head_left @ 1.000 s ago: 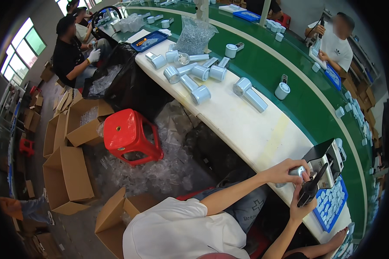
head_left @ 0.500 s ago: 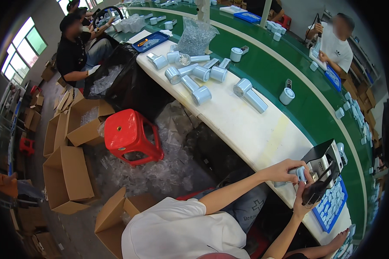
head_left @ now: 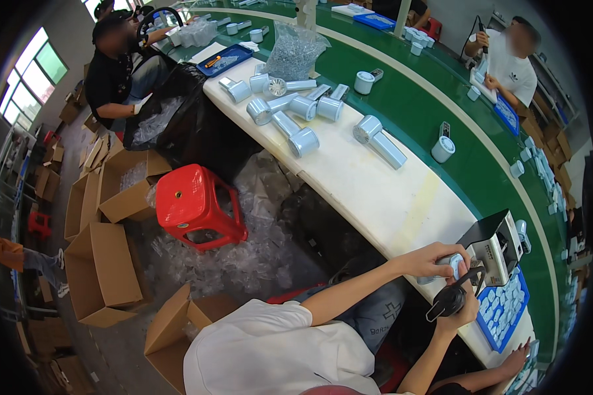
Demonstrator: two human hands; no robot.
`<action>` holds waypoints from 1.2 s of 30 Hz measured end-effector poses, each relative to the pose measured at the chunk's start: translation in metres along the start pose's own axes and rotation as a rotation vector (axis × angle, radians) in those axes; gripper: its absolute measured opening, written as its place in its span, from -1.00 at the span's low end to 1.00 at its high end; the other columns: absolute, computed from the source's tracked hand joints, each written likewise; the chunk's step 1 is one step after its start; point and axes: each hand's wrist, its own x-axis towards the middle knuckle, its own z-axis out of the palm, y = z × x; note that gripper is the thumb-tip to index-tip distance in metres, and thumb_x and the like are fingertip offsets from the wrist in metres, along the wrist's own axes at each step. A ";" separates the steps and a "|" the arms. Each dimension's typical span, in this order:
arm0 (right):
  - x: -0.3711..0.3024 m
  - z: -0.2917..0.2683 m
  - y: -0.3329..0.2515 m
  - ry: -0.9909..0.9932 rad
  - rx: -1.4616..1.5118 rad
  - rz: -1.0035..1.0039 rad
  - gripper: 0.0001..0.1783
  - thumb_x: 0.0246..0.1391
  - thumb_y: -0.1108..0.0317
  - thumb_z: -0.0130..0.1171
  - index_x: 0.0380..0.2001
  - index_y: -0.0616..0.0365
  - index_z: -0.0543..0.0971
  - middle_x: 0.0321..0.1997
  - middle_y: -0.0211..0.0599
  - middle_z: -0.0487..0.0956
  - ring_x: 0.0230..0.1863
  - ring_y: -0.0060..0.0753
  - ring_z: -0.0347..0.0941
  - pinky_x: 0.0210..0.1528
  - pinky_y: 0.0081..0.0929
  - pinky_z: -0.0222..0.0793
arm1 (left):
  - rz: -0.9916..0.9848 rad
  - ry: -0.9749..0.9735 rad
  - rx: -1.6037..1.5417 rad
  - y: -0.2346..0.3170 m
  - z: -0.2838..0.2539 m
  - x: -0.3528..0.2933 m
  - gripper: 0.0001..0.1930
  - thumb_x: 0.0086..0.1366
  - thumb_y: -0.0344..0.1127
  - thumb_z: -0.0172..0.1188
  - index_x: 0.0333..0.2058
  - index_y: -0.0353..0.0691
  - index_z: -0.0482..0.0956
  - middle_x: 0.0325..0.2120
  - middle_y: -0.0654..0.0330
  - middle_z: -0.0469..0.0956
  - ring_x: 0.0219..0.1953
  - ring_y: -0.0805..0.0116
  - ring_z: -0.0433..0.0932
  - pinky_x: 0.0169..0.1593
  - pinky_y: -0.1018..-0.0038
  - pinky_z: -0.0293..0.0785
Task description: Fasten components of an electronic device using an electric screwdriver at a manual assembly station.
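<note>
My left hand (head_left: pixel 435 259) is closed around a light blue rounded part (head_left: pixel 452 262) with a pale end, held just in front of a silver and black bench device (head_left: pixel 493 249). Beside and below it, my right hand (head_left: pixel 463 309) is wrapped at a black handle (head_left: pixel 448 301) on a dark arm that reaches toward the device; some of its fingers are hidden behind it. The two hands are close together over the front edge of the white worktop (head_left: pixel 402 217). Close to my right hand lies a blue tray (head_left: pixel 498 347) holding many small light blue pieces.
Several light blue handled units (head_left: pixel 304 141) lie along the worktop, near a clear bag of small parts (head_left: pixel 296 52). A green conveyor (head_left: pixel 402 89) curves behind. A red stool (head_left: pixel 190 197) and open cartons (head_left: pixel 105 270) stand left. Another person's hand (head_left: pixel 517 359) rests at lower right.
The black handle has swung down and to the left, and my right hand has turned with it. My left hand stays nearly in place with the light blue part, now tilted differently.
</note>
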 end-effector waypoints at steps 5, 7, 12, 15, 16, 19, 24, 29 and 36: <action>-0.007 -0.008 0.002 -0.092 -0.043 0.105 -0.64 -0.17 0.47 0.24 -0.21 0.33 0.50 -0.34 -0.12 0.61 -0.57 -0.20 0.43 -0.47 -0.45 0.28 | 0.100 0.044 0.100 -0.005 0.002 0.002 -0.52 0.15 0.07 0.18 -0.19 -0.25 0.42 -0.36 0.23 0.49 -0.32 0.41 0.43 -0.21 0.54 0.33; -0.006 -0.012 -0.001 -0.143 -0.013 0.212 -0.59 -0.21 0.44 0.27 -0.21 0.35 0.48 -0.44 -0.09 0.57 -0.56 -0.17 0.44 -0.47 -0.43 0.27 | 0.140 0.072 0.150 -0.006 0.003 0.002 -0.53 0.17 0.06 0.17 -0.20 -0.26 0.42 -0.37 0.23 0.48 -0.36 0.42 0.42 -0.24 0.53 0.33; -0.007 -0.011 -0.002 -0.134 -0.068 0.257 -0.52 -0.24 0.38 0.31 -0.20 0.37 0.46 -0.55 -0.10 0.49 -0.57 -0.12 0.42 -0.48 -0.43 0.26 | 0.069 0.085 0.197 -0.009 0.001 0.001 -0.61 0.20 -0.05 0.17 -0.20 -0.27 0.42 -0.38 0.22 0.48 -0.40 0.44 0.37 -0.28 0.51 0.32; -0.016 -0.007 -0.004 -0.084 -0.056 0.376 -0.51 -0.24 0.34 0.32 -0.20 0.37 0.45 -0.55 -0.09 0.49 -0.58 -0.10 0.41 -0.49 -0.44 0.26 | 0.031 0.120 0.247 -0.012 0.003 0.000 -0.65 0.21 -0.12 0.16 -0.20 -0.29 0.43 -0.38 0.21 0.48 -0.39 0.44 0.38 -0.25 0.52 0.33; -0.015 -0.007 -0.006 -0.084 -0.055 0.377 -0.51 -0.24 0.34 0.32 -0.20 0.37 0.45 -0.55 -0.09 0.49 -0.58 -0.10 0.41 -0.49 -0.44 0.26 | 0.053 0.128 0.226 -0.012 0.004 0.000 -0.66 0.21 -0.14 0.16 -0.19 -0.29 0.43 -0.39 0.20 0.48 -0.38 0.44 0.39 -0.23 0.52 0.33; -0.005 -0.012 -0.014 -0.207 -0.043 0.301 -0.56 -0.19 0.38 0.30 -0.21 0.36 0.45 -0.55 -0.10 0.49 -0.59 -0.16 0.43 -0.49 -0.46 0.28 | 0.094 0.149 0.187 -0.012 0.007 0.000 -0.67 0.21 -0.17 0.15 -0.16 -0.29 0.43 -0.40 0.18 0.49 -0.37 0.43 0.41 -0.21 0.53 0.34; 0.003 -0.015 -0.017 -0.256 -0.034 0.310 -0.63 -0.15 0.43 0.27 -0.23 0.34 0.46 -0.55 -0.09 0.50 -0.57 -0.22 0.46 -0.47 -0.48 0.29 | 0.144 0.183 0.198 0.002 0.009 0.001 -0.54 0.20 -0.01 0.16 -0.05 -0.19 0.37 -0.42 0.14 0.48 -0.40 0.30 0.45 -0.24 0.46 0.35; -0.002 -0.020 -0.012 -0.130 0.026 0.396 -0.63 -0.15 0.46 0.29 -0.21 0.31 0.48 -0.49 -0.20 0.54 -0.50 -0.44 0.48 -0.41 -0.52 0.32 | -0.003 -0.014 0.306 0.013 0.006 0.013 -0.53 0.16 -0.14 0.18 0.02 -0.19 0.38 -0.26 0.12 0.53 -0.27 0.31 0.51 -0.13 0.44 0.37; 0.003 -0.023 -0.001 -0.030 0.539 0.709 -0.62 -0.07 0.31 0.32 -0.23 0.26 0.45 -0.50 -0.34 0.52 -0.52 -0.63 0.37 -0.46 -0.66 0.29 | 0.083 0.175 0.098 -0.015 0.011 0.006 -0.46 0.16 0.10 0.19 -0.13 -0.27 0.41 -0.41 0.20 0.49 -0.43 0.44 0.46 -0.34 0.54 0.38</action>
